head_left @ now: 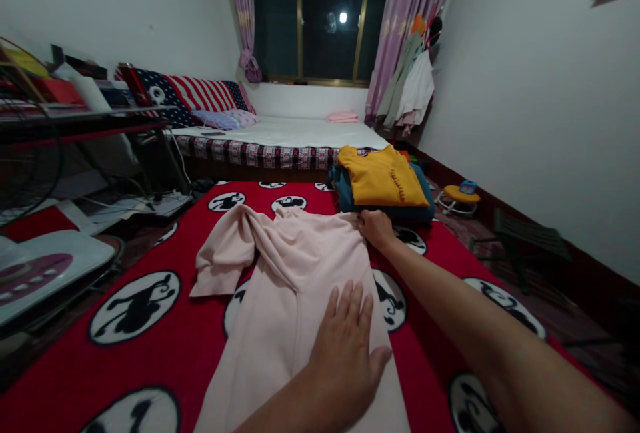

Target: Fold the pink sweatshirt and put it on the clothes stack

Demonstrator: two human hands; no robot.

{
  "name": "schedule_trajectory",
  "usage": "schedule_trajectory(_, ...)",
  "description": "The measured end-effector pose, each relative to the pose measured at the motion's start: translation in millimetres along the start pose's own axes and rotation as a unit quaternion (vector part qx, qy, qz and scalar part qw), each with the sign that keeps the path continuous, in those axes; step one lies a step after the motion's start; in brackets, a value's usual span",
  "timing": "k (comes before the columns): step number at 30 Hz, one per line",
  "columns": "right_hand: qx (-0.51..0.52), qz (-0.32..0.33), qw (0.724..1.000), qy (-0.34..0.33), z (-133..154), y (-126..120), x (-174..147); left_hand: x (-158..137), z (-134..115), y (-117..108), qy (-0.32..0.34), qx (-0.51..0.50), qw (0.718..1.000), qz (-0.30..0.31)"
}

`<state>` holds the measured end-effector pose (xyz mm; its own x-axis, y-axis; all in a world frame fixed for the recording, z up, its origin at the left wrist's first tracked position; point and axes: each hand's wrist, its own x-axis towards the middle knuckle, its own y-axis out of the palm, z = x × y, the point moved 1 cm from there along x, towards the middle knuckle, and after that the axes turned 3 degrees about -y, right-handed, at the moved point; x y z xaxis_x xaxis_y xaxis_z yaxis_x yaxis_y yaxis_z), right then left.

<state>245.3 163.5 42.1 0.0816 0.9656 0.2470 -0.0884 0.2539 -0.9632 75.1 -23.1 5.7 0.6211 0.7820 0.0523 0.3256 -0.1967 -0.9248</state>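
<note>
A pale pink long-sleeved garment point(280, 326) is spread over a red blanket point(195, 346) patterned with white circles and black cats. Its left sleeve lies bent out to the side. My left hand point(345, 346) rests flat on the garment's body, fingers stretched out. Farther up, my right hand point(376, 227) has its fingers closed on the garment's upper right edge near the shoulder. Just beyond the right hand sits a pile of folded clothes, with a yellow top point(385, 176) over a dark teal garment point(345, 196).
A bed point(290, 133) stands at the back under the window. To the left are a cluttered desk point(90, 119) and a white-topped stool point(60, 266). A small yellow stool point(457, 194) and a dark folding stool point(527, 233) stand at the right. Clothes point(415, 86) hang in the corner.
</note>
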Motion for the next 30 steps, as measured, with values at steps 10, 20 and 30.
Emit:
schedule_trajectory(10,-0.017,0.0,0.996,0.089,20,-17,-8,-3,-2,-10,0.012,-0.065,0.997,-0.051)
schedule_trajectory(20,0.138,-0.026,0.982,-0.125,85,3,-104,1,28,-30,-0.057,-0.412,0.844,-0.338)
schedule_trajectory(30,0.068,0.088,0.988,-0.103,103,13,-120,-29,123,-103,-0.29,-0.106,0.786,-0.536)
